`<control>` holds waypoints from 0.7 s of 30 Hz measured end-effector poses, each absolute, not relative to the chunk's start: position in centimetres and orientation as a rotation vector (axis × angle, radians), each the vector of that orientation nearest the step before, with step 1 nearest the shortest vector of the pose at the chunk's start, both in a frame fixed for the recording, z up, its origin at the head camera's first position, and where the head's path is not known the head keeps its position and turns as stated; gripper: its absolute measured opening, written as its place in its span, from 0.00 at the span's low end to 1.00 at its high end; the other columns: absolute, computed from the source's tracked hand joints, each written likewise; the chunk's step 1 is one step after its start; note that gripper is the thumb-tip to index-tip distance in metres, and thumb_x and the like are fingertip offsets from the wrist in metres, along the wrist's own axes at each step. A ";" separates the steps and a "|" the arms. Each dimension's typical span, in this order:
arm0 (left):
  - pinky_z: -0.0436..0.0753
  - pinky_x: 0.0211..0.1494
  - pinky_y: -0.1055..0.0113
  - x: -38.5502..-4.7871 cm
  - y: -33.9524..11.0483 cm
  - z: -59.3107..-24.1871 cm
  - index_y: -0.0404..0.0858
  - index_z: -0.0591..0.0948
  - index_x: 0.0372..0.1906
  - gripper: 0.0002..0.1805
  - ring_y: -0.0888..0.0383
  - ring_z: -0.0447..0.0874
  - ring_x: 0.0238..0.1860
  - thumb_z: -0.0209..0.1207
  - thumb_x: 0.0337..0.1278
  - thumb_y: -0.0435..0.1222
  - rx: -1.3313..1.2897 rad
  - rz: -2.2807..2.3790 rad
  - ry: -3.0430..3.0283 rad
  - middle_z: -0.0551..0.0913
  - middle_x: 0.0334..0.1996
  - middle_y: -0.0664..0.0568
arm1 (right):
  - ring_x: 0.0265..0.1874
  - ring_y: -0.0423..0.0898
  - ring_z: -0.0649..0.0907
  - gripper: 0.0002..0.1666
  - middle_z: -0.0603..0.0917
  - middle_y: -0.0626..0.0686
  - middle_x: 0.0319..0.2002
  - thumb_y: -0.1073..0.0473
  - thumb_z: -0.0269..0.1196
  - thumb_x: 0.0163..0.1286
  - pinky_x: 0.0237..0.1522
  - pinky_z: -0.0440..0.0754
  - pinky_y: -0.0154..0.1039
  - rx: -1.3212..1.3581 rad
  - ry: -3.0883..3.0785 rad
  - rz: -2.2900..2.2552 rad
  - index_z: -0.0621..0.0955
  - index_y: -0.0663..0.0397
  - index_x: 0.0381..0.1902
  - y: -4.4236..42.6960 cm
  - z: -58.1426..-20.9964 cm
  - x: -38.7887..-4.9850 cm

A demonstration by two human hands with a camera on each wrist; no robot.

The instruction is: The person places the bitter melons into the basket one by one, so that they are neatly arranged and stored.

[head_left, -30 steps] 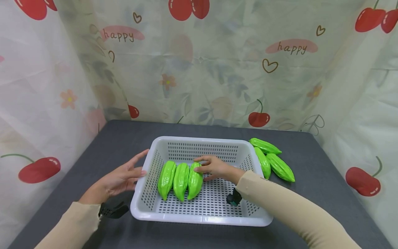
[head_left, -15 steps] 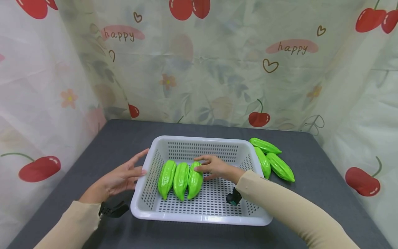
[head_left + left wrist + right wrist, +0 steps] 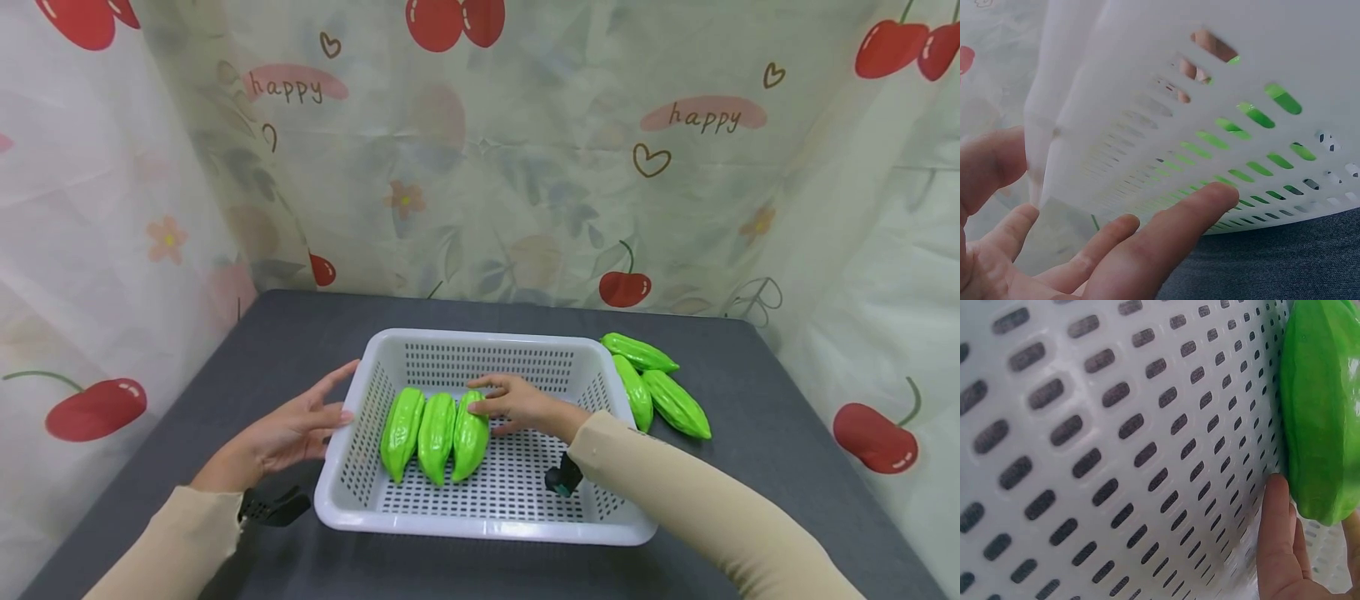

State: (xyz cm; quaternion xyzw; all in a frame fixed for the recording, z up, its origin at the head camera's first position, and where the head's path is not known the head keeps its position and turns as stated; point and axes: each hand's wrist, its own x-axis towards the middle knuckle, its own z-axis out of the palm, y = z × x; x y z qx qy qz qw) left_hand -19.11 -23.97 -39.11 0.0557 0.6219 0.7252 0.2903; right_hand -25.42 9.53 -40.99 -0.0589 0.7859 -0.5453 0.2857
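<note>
A white perforated plastic basket sits on the dark table. Inside, toward its left, three glossy green bitter melons lie side by side: a left one, a middle one and a right one. My right hand reaches in over the right wall and holds the upper end of the right melon between thumb and fingers. In the right wrist view that melon rests against the basket floor. My left hand touches the left wall from outside, fingers mostly extended; the left wrist view shows its fingertips at the slots.
Beyond the basket's right wall, three more bitter melons lie close together on the table: one behind, one partly hidden by the wall and one in front. A printed curtain encloses the table's back and sides.
</note>
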 end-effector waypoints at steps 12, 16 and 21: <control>0.76 0.54 0.36 -19.1 -23.9 -38.9 0.63 0.36 0.76 0.50 0.41 0.79 0.59 0.55 0.66 0.30 0.153 1.929 1.663 0.62 0.72 0.41 | 0.59 0.61 0.77 0.30 0.74 0.64 0.62 0.57 0.66 0.65 0.51 0.83 0.54 -0.154 2.083 -1.442 0.74 0.47 0.65 9.6 -40.8 -25.7; 0.76 0.54 0.36 -19.1 -23.9 -38.9 0.62 0.36 0.76 0.50 0.41 0.79 0.58 0.55 0.66 0.31 0.151 1.929 1.664 0.65 0.70 0.44 | 0.59 0.62 0.77 0.30 0.75 0.64 0.61 0.58 0.66 0.65 0.50 0.83 0.55 -0.134 2.091 -1.427 0.74 0.46 0.65 9.7 -40.0 -25.5; 0.76 0.54 0.35 -19.1 -23.9 -38.8 0.62 0.36 0.76 0.49 0.41 0.79 0.58 0.55 0.66 0.31 0.157 1.929 1.655 0.66 0.69 0.44 | 0.58 0.59 0.78 0.30 0.75 0.63 0.61 0.58 0.66 0.65 0.49 0.84 0.54 -0.191 2.110 -1.387 0.74 0.49 0.65 10.0 -38.4 -24.9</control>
